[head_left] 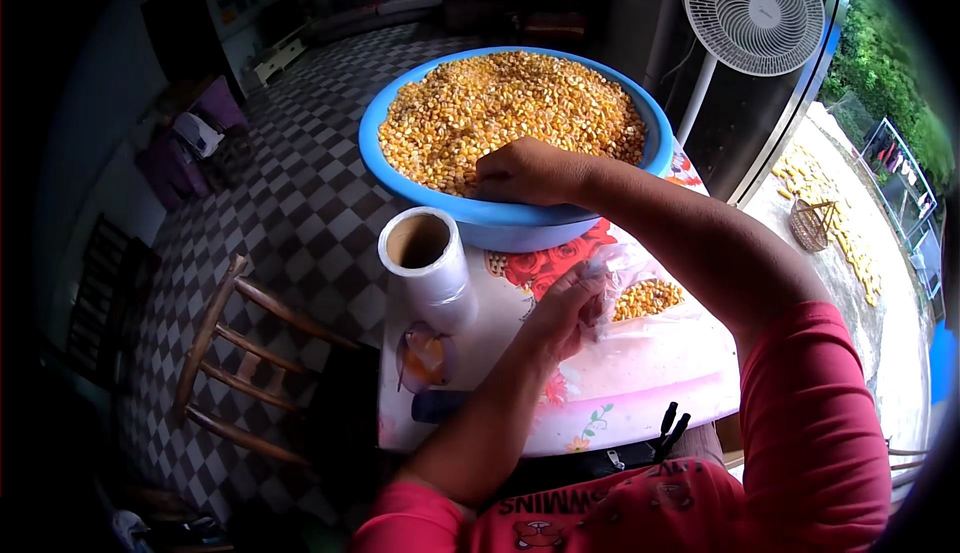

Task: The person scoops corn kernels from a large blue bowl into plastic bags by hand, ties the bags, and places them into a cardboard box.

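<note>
Standing near the left edge of a table (pixel 505 318), a white plastic roll (pixel 452 288) might topple if the left forearm (pixel 488 421) brushes it. Rightward, corn kernels (pixel 510 93) could spill over the blue bowl's (pixel 520 234) rim if dragged out carelessly; a clear plastic bag (pixel 627 267) could slump and shed its corn should the grip on it slacken. The right hand (pixel 533 171), reaching across leftward, is curled against the bowl's corn, fingertips hidden; whether it clutches any cannot be told. Nearer the body, the left hand (pixel 566 305) grasps the bag's edge. The bag, partly filled, lies on the table immediately right of that hand.
</note>
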Demonstrator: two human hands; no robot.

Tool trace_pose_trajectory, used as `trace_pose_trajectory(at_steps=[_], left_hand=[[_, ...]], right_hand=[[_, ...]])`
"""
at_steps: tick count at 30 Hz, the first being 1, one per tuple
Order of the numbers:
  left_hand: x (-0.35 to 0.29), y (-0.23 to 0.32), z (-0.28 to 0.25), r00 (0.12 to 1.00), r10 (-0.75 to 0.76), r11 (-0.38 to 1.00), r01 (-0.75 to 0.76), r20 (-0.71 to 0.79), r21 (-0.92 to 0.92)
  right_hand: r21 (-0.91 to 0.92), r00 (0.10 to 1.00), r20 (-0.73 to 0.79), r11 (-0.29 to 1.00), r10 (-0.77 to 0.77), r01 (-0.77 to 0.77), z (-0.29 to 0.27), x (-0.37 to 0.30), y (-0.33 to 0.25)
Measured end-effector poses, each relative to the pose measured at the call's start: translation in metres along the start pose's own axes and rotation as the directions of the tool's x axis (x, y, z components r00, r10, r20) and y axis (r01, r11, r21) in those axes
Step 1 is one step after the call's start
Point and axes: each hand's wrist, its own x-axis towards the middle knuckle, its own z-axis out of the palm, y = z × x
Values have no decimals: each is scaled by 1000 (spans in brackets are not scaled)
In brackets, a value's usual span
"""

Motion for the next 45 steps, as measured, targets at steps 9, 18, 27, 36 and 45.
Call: trace_pose_trajectory(at_steps=[9,18,27,36,45], left_hand=[[-2,7,1,990,-12,1000,15,138,-23],[4,-1,-5,997,45,998,-42,57,-44],[-1,0,8,989,134,990,-131,69,-48],[-4,2,6,978,183,982,-177,101,-66],[-1,4,9,967,171,977,-142,187,-161]], right_hand=[[-155,928,-367,980,60,-125,-46,-60,34],[111,893,-315,947,322,-302,-62,-133,-27],[-299,903,256,916,346,-266,-1,-186,13],[-112,960,119,964,253,-240,15,-168,34],[-319,956,134,924,262,-209,-5,-197,29]])
